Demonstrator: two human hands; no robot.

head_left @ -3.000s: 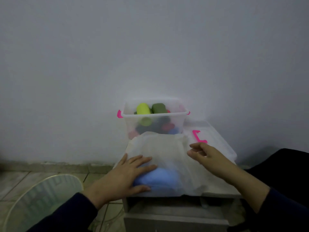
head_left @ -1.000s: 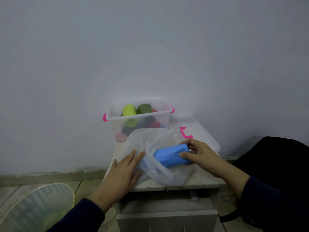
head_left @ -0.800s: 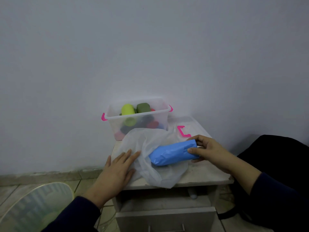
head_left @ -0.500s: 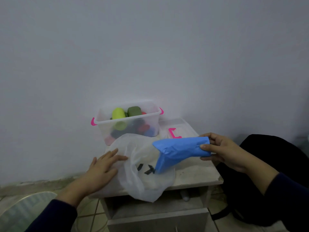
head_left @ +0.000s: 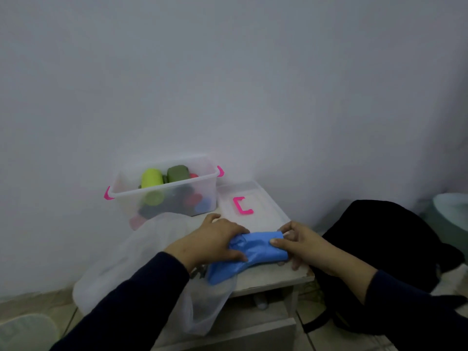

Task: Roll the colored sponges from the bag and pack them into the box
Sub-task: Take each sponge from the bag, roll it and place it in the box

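Tabletop (head_left: 263,273): blue sponge (head_left: 255,252), apparently two-handed.

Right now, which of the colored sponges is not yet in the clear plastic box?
The blue sponge, gripped by both hands on the small table. The yellow-green rolled sponge, dark green rolled sponge and the others already sit inside the clear plastic box.

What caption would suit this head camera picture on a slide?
Both hands, left and right, hold a blue sponge on a small table, near a clear box.
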